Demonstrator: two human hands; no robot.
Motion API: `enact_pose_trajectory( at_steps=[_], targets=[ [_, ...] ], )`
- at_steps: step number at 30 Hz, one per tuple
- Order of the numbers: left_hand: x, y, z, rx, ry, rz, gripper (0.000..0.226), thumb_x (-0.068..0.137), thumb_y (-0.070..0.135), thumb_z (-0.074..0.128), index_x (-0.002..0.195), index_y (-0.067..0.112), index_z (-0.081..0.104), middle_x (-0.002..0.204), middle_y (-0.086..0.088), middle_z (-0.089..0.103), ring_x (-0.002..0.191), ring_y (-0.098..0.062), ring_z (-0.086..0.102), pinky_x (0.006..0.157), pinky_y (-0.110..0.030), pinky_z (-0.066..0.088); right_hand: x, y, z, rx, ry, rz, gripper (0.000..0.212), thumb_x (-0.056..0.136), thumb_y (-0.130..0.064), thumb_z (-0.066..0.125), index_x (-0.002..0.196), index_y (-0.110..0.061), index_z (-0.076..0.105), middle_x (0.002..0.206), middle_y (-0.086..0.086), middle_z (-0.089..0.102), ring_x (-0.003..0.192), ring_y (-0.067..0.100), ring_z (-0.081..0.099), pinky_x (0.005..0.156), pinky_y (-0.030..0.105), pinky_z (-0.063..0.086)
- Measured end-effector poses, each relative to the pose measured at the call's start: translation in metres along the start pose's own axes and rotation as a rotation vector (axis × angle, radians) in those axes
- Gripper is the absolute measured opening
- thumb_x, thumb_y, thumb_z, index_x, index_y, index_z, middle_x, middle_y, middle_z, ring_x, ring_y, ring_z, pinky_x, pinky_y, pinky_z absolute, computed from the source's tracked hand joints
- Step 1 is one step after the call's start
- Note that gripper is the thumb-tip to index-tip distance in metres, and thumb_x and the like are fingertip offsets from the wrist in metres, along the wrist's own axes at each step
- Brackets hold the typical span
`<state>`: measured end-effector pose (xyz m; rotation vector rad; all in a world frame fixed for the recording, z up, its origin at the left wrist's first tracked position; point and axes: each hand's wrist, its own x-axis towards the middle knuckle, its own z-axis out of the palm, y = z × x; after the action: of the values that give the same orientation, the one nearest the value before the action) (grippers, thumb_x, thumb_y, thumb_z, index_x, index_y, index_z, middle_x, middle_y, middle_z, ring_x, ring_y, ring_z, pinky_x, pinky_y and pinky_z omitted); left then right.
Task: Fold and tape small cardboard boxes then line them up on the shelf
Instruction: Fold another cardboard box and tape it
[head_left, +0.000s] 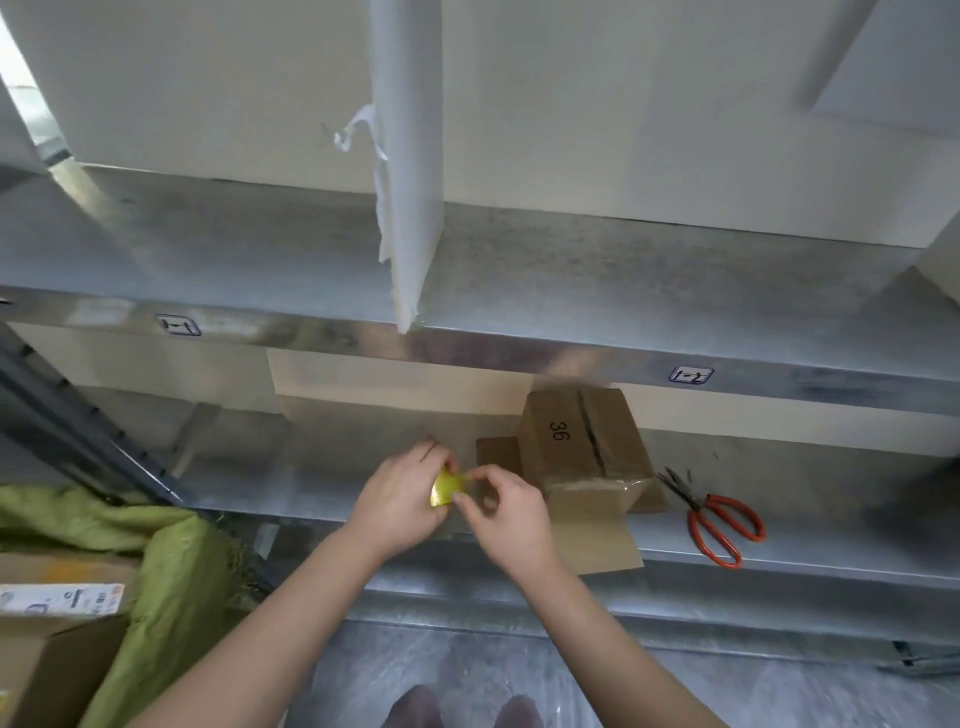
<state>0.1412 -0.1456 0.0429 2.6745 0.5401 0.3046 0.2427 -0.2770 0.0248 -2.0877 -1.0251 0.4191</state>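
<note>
My left hand (402, 493) holds a small yellow tape roll (447, 488) over the lower metal shelf (831, 530). My right hand (506, 512) pinches at the roll's edge with thumb and forefinger. Just to the right stands a small brown cardboard box (582, 441) marked "36", with a dark seam along its top and clear tape over its near end. A loose flap (597, 540) of it lies flat over the shelf's front edge. A flat piece of cardboard (496, 452) lies behind the box's left side.
Red-handled scissors (717, 519) lie on the shelf right of the box. The upper shelf (623, 280) has a white divider (410, 208). A green cloth (171, 561) and a cardboard carton (52, 644) sit at lower left. My feet show at the bottom.
</note>
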Motion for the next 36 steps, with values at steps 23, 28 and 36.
enact_pose_trajectory(
  at_steps=[23,28,36],
  targets=[
    [-0.004,-0.082,0.035,-0.045,-0.197,-0.182,0.073,0.081,0.020,0.074,0.145,0.015,0.039,0.149,-0.008,0.037,0.133,-0.027,0.041,0.109,-0.031,0.032,0.016,0.009,0.079,0.250,-0.010,0.312,0.021,0.092,-0.017,0.063,0.075,-0.023,0.052,0.072,-0.002,0.066,0.074,0.014,0.067,0.077,0.037,0.054],
    [-0.004,-0.090,0.062,-0.015,-0.236,-0.171,0.073,0.084,0.023,0.071,0.147,0.018,0.034,0.156,-0.003,0.025,0.139,-0.021,0.033,0.113,-0.027,0.024,0.037,0.030,0.088,0.211,-0.055,0.500,0.020,0.091,-0.023,0.064,0.076,-0.028,0.053,0.079,0.002,0.071,0.080,0.022,0.069,0.081,0.038,0.055],
    [-0.013,-0.099,0.075,0.146,-0.150,-0.060,0.066,0.078,0.033,0.077,0.138,0.019,0.052,0.145,-0.005,0.047,0.132,-0.041,0.040,0.107,-0.053,0.033,0.047,0.050,0.096,-0.128,-0.090,0.459,0.012,0.089,-0.040,0.065,0.085,-0.029,0.062,0.103,-0.008,0.060,0.086,0.015,0.062,0.067,0.027,0.045]
  ],
)
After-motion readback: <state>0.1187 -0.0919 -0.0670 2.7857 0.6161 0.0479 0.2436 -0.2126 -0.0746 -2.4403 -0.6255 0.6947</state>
